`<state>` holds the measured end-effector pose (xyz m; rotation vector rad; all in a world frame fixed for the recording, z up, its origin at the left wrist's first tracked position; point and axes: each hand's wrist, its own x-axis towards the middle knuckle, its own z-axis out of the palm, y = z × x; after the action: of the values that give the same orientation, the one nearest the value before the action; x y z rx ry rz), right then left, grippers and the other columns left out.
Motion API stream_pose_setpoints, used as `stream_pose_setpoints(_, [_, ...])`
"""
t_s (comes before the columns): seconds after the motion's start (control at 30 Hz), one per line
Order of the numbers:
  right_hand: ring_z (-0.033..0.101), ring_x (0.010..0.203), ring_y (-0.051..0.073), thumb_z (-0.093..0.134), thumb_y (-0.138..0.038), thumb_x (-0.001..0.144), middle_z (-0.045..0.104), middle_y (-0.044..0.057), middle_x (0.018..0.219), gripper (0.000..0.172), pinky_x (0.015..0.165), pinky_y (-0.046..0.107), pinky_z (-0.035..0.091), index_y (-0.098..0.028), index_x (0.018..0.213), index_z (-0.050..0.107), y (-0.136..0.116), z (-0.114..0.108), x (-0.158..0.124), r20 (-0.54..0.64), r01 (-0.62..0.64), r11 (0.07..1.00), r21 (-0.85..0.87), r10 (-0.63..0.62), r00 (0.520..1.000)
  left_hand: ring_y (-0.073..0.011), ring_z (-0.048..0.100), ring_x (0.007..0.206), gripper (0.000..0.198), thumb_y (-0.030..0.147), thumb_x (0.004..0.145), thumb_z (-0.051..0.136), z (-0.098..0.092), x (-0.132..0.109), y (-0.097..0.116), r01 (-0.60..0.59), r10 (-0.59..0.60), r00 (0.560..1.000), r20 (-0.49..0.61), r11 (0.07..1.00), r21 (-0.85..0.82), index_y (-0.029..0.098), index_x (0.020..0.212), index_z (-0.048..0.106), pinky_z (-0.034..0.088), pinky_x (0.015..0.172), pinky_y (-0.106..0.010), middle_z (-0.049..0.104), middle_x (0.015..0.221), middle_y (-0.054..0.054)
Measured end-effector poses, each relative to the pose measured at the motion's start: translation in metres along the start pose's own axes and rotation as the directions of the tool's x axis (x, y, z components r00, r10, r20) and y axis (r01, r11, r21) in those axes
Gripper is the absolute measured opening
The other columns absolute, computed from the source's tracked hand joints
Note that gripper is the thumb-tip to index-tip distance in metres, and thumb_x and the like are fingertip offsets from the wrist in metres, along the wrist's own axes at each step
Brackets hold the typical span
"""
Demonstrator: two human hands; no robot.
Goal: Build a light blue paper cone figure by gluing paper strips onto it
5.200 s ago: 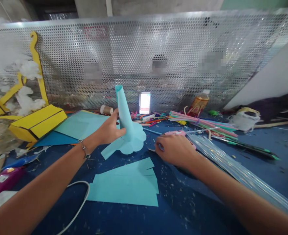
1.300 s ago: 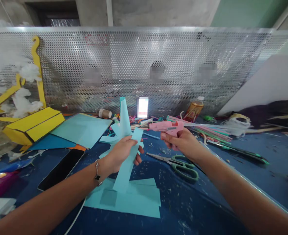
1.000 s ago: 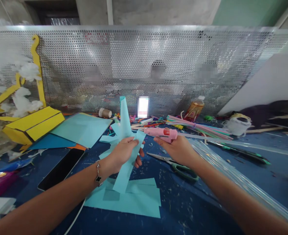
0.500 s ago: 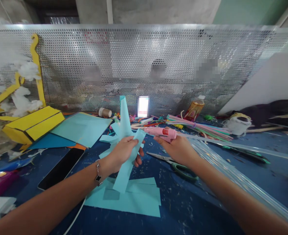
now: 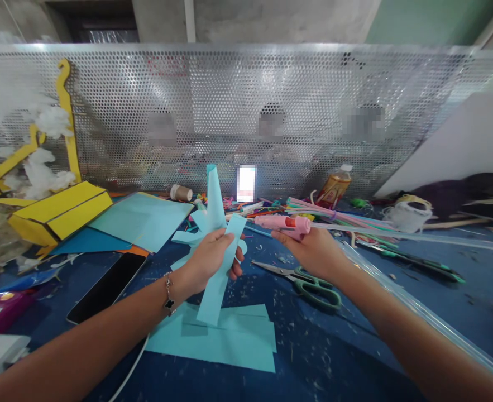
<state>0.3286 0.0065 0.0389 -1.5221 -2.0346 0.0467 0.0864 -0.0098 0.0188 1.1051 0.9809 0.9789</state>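
Observation:
Near the middle, my left hand [image 5: 215, 257] grips a light blue paper strip [image 5: 214, 296], its thumb pressed on the strip's front. Behind it stands a rolled blue paper cone [image 5: 215, 201] with curled strips around its lower part; whether the fingers also hold it is hidden. A pink glue gun [image 5: 283, 224] with a long clear glue stick out of its back is in my right hand [image 5: 311, 251], its nozzle pointing left, apart from the strip. Flat blue paper strips [image 5: 229, 349] lie on the table below my left hand.
Green-handled scissors [image 5: 313, 287] lie below my right hand. A black phone [image 5: 108, 287], a yellow box [image 5: 62, 212] and blue sheets [image 5: 146, 218] are at left. Pipe cleaners [image 5: 346, 220], a bottle [image 5: 335, 187] and clear sticks [image 5: 426, 318] lie at right. A perforated metal screen [image 5: 229, 84] stands behind.
My right hand and the glue gun have moved right, away from the strip. The strip's top has tilted slightly left, and my left hand has barely moved.

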Motion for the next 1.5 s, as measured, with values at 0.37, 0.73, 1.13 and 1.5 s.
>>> stream_pose_setpoints(0.37, [0.066, 0.08, 0.024, 0.056, -0.052, 0.096, 0.068, 0.004, 0.083, 0.03, 0.074, 0.034, 0.05, -0.026, 0.082, 0.063, -0.014, 0.01, -0.006, 0.007, 0.12, 0.987, 0.108, -0.122, 0.993, -0.0157, 0.062, 0.046, 0.018, 0.03, 0.103, 0.044, 0.003, 0.001, -0.007, -0.002, 0.001, 1.0, 0.025, 0.998, 0.065, 0.019, 0.098, 0.057, 0.048, 0.039, -0.026, 0.065, 0.071, -0.002])
stream_pose_setpoints(0.73, [0.063, 0.077, 0.022, 0.053, -0.049, 0.098, 0.068, 0.003, 0.083, 0.03, 0.072, 0.033, 0.046, -0.026, 0.081, 0.058, -0.015, 0.012, -0.007, 0.011, 0.134, 0.991, -0.024, -0.134, 0.991, -0.0156, 0.062, 0.045, 0.017, 0.032, 0.102, 0.044, 0.004, 0.002, -0.011, -0.004, 0.0, 0.999, 0.042, 0.995, 0.103, 0.021, 0.092, 0.053, 0.048, 0.039, -0.026, 0.065, 0.071, -0.002])
stream_pose_setpoints(1.13, [0.068, 0.083, 0.026, 0.055, -0.05, 0.097, 0.069, 0.005, 0.084, 0.028, 0.075, 0.037, 0.049, -0.027, 0.084, 0.063, -0.008, 0.003, -0.002, -0.044, 0.126, 0.992, 0.031, -0.124, 0.991, -0.0162, 0.063, 0.046, 0.023, 0.036, 0.102, 0.05, -0.001, 0.004, -0.01, -0.08, 0.081, 0.996, -0.021, 0.995, 0.061, 0.016, 0.111, 0.058, 0.05, 0.041, -0.026, 0.065, 0.072, -0.002])
stream_pose_setpoints(1.5, [0.062, 0.072, 0.021, 0.057, -0.045, 0.095, 0.064, 0.001, 0.077, 0.024, 0.065, 0.033, 0.046, -0.026, 0.081, 0.057, -0.02, 0.012, -0.007, 0.048, 0.125, 0.99, 0.065, -0.128, 0.991, -0.0158, 0.063, 0.045, 0.02, 0.033, 0.103, 0.045, 0.004, 0.002, -0.013, -0.05, 0.048, 0.999, 0.015, 0.99, 0.131, 0.021, 0.087, 0.05, 0.05, 0.04, -0.027, 0.066, 0.073, -0.003])
